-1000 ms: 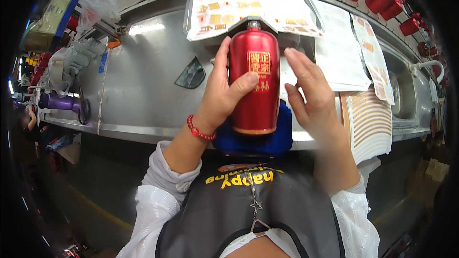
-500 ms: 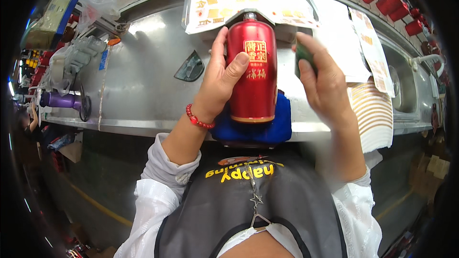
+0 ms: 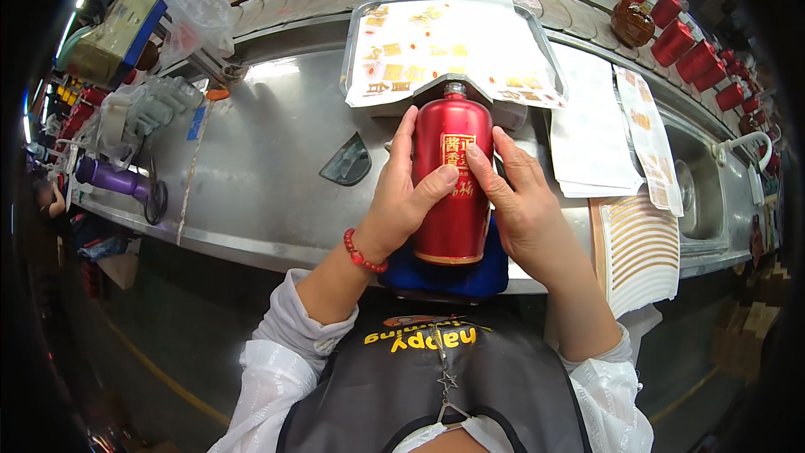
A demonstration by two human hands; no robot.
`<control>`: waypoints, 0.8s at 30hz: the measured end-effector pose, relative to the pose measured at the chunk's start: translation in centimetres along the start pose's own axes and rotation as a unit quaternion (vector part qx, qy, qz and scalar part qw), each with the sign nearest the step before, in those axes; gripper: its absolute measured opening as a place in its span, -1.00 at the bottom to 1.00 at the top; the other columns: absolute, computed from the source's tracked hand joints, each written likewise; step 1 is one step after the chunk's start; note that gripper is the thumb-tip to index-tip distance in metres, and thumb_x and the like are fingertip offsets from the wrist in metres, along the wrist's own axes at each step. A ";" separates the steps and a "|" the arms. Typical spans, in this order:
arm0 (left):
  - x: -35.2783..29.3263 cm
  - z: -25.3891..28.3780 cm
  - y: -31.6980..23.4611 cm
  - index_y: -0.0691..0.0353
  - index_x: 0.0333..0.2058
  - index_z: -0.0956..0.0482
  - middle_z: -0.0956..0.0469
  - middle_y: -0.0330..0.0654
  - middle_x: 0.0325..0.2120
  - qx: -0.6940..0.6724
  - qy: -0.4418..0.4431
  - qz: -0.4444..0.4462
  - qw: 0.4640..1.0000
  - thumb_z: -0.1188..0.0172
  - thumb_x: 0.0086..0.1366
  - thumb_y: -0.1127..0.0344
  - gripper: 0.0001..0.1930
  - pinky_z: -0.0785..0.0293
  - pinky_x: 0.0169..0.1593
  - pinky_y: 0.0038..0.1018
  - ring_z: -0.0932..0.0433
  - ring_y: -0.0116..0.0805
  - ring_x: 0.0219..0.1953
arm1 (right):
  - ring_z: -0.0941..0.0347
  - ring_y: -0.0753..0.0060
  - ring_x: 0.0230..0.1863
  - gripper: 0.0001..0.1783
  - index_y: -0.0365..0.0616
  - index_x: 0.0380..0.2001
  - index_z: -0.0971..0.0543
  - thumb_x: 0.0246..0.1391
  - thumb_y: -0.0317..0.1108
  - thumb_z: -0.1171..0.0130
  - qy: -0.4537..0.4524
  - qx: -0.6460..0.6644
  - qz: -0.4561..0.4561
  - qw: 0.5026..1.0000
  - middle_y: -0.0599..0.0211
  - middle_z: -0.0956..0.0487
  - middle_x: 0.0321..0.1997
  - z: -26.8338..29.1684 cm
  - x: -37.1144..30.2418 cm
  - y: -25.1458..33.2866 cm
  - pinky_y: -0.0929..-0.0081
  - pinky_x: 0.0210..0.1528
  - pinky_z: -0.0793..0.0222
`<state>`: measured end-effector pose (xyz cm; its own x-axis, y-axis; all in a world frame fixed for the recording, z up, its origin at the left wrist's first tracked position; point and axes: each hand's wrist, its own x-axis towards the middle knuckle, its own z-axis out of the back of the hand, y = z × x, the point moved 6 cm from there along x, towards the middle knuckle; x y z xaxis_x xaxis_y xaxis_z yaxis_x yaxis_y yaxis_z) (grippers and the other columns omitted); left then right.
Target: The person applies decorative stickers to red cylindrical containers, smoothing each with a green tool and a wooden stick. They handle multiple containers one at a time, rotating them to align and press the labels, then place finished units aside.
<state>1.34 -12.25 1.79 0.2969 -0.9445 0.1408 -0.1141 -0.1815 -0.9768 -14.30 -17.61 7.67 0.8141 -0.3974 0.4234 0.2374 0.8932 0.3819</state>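
Observation:
A glossy red bottle point(image 3: 454, 210) with gold lettering and a short dark neck lies in front of me, its base toward me. My left hand point(image 3: 412, 193) grips its left side, thumb across the front. My right hand point(image 3: 521, 205) is laid along its right side, fingertips pressing on the gold label area. Whether anything sits under the right palm is hidden. Under the bottle's base is a blue cloth point(image 3: 484, 273) at the counter edge. The neck rests at a dark angled holder point(image 3: 433, 84). A dark green, flat translucent piece point(image 3: 347, 162) lies left of my left hand.
Beyond the bottle stands a tray point(image 3: 345, 59) with sheets of gold and red stickers. White paper point(image 3: 592, 130) and striped sheets point(image 3: 641, 247) lie at right, beside a sink point(image 3: 703, 193). A purple bottle point(image 3: 109, 176) is far left. A conveyor point(image 3: 323, 2) carries bottles behind.
My right hand has come left onto the bottle; the green piece it held is no longer visible. The whole view has shifted, showing more of the conveyor. My left hand keeps its hold.

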 end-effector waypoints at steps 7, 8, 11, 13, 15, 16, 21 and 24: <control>0.1 -0.1 -0.2 0.47 0.44 0.14 -0.27 0.15 0.30 0.016 -0.023 -0.015 1.000 -0.28 0.35 0.05 -0.03 -0.30 0.33 -0.34 -0.37 -0.16 0.29 | -0.36 -0.28 0.26 -0.20 -0.04 0.33 -0.42 -0.08 -0.66 -0.16 -0.006 -0.007 0.001 1.000 -0.32 -0.31 0.33 -0.1 0.1 -0.1 0.04 0.32 -0.32; 0.1 0.0 -0.2 0.47 0.44 0.13 -0.28 0.15 0.30 0.024 -0.023 -0.021 0.999 -0.28 0.35 0.04 -0.02 -0.31 0.33 -0.34 -0.37 -0.16 0.29 | -0.36 -0.28 0.26 -0.20 -0.04 0.33 -0.43 -0.07 -0.66 -0.15 -0.006 -0.008 0.000 1.000 -0.32 -0.31 0.33 -0.1 0.1 -0.1 0.04 0.32 -0.33; 0.1 0.1 0.2 0.47 0.43 0.13 -0.28 0.15 0.29 0.038 -0.023 -0.029 0.999 -0.29 0.34 0.01 -0.01 -0.31 0.32 -0.34 -0.38 -0.16 0.29 | -0.38 -0.27 0.24 -0.21 -0.08 0.31 -0.44 -0.09 -0.70 -0.14 -0.015 -0.011 0.007 1.000 -0.30 -0.34 0.31 -0.3 -0.2 -0.4 0.07 0.30 -0.35; 0.3 0.1 0.4 0.48 0.43 0.13 -0.29 0.15 0.29 0.034 -0.022 -0.023 0.999 -0.30 0.34 -0.01 0.01 -0.31 0.32 -0.35 -0.38 -0.17 0.28 | -0.46 -0.20 0.17 -0.24 -0.21 0.29 -0.42 -0.08 -0.74 -0.12 -0.065 0.014 0.013 0.998 -0.24 -0.45 0.22 0.9 -0.1 -0.5 0.11 0.21 -0.43; 0.2 0.1 0.3 0.49 0.43 0.14 -0.32 0.10 0.27 -0.030 -0.019 -0.007 0.999 -0.31 0.34 -0.03 0.02 -0.30 0.32 -0.37 -0.38 -0.23 0.26 | -0.64 0.09 -0.24 -0.55 -0.38 0.13 -0.45 0.14 -0.68 -0.06 -0.178 0.122 -0.048 0.975 -0.04 -0.65 -0.17 2.6 -0.3 -0.7 0.28 -0.16 -0.57; 0.0 0.1 0.3 0.49 0.44 0.15 -0.32 0.10 0.27 -0.044 -0.018 -0.003 0.999 -0.31 0.34 -0.03 0.03 -0.30 0.32 -0.37 -0.38 -0.24 0.26 | -0.63 0.23 -0.30 -0.63 -0.35 0.07 -0.46 0.18 -0.62 -0.07 -0.150 0.202 -0.140 0.958 0.03 -0.65 -0.26 3.2 -0.5 -0.3 0.35 -0.21 -0.54; 0.0 -0.3 -0.6 0.49 0.44 0.17 -0.31 0.08 0.27 -0.014 -0.003 -0.012 1.000 -0.33 0.33 0.00 0.04 -0.30 0.31 -0.37 -0.38 -0.26 0.26 | -0.40 0.63 -0.42 -0.77 -0.26 -0.05 -0.44 0.25 -0.48 -0.11 -0.072 0.376 -0.250 0.890 0.36 -0.56 -0.45 0.7 -2.0 0.7 0.57 -0.34 -0.37; 0.1 -0.1 -0.4 0.49 0.44 0.17 -0.32 0.08 0.26 -0.017 -0.002 -0.006 1.000 -0.33 0.33 0.01 0.04 -0.31 0.31 -0.37 -0.39 -0.26 0.25 | -0.43 0.62 -0.37 -0.80 -0.26 -0.08 -0.44 0.25 -0.46 -0.11 -0.072 0.409 -0.270 0.869 0.33 -0.57 -0.39 -0.7 -2.5 0.7 0.56 -0.31 -0.39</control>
<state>1.27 -12.27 2.20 0.3021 -0.9412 0.1510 -0.1430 -0.2013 -0.9690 -15.87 -15.86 6.30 0.6118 -0.7873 0.0766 0.0610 0.1435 0.9878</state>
